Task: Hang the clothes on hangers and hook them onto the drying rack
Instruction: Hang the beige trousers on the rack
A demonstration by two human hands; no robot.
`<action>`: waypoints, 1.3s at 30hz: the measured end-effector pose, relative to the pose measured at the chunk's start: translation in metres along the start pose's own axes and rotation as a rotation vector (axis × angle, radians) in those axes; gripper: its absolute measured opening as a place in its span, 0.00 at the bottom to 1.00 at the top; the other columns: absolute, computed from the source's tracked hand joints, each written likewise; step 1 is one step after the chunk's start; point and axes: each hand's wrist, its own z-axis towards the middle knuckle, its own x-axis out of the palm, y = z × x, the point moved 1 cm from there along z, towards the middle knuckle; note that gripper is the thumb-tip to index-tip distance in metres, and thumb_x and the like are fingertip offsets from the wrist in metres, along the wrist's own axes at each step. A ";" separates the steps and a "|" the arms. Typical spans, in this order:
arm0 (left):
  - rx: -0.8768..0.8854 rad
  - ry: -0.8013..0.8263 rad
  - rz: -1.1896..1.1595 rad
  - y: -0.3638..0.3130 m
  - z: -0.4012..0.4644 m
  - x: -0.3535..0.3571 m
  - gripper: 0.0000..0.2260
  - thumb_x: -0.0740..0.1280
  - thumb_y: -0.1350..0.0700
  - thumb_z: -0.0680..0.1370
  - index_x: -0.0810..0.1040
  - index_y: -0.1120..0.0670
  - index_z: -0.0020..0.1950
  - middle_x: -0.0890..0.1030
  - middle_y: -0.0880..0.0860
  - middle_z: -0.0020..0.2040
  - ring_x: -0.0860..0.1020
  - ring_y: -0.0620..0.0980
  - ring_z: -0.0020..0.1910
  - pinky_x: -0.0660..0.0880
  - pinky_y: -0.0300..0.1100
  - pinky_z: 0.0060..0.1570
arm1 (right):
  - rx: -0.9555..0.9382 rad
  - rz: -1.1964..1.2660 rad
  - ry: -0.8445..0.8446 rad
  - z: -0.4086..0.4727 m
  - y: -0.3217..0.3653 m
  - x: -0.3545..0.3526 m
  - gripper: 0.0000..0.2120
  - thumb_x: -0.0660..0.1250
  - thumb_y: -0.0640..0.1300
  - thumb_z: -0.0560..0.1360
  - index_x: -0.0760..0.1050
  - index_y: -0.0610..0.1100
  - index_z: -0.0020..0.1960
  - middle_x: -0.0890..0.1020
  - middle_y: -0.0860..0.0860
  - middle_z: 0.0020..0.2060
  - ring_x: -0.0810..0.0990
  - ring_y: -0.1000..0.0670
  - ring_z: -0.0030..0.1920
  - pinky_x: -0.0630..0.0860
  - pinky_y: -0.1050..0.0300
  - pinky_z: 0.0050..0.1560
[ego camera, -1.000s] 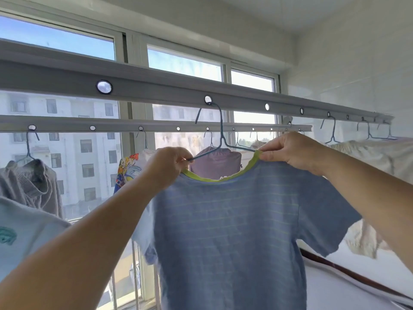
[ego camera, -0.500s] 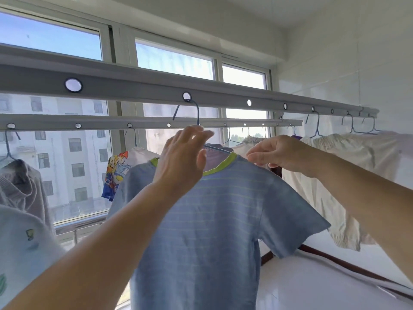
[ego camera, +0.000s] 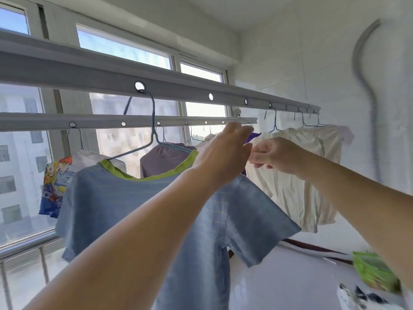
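Note:
A blue striped T-shirt [ego camera: 138,209] with a green collar hangs on a blue wire hanger [ego camera: 154,130]. The hanger's hook sits in a hole of the near grey rack rail [ego camera: 67,70]. My left hand [ego camera: 223,153] reaches over the shirt's right shoulder with its fingers stretched out and holds nothing. My right hand [ego camera: 274,156] is just to the right of it, fingers curled, in front of a cream garment [ego camera: 301,182]. Whether those fingers pinch any cloth is hidden by my left hand.
A far rail [ego camera: 100,121] carries several hung clothes, among them a purple garment [ego camera: 163,159] and a cartoon-print one [ego camera: 55,182]. More wire hangers hook along the near rail's right end. A grey pipe [ego camera: 373,108] runs down the white wall. A green item [ego camera: 373,271] lies low right.
Both hands have let go of the shirt's collar and shoulder and moved right. The shirt now hangs free from the near rail. The view has turned right.

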 end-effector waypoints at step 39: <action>-0.394 0.050 -0.550 0.082 0.345 0.321 0.17 0.54 0.62 0.79 0.69 0.55 0.67 0.71 0.54 0.67 0.72 0.49 0.60 0.69 0.34 0.49 | 0.062 -0.555 -0.387 0.292 -0.277 -0.094 0.18 0.56 0.57 0.78 0.75 0.44 0.47 0.79 0.48 0.41 0.75 0.46 0.40 0.64 0.57 0.37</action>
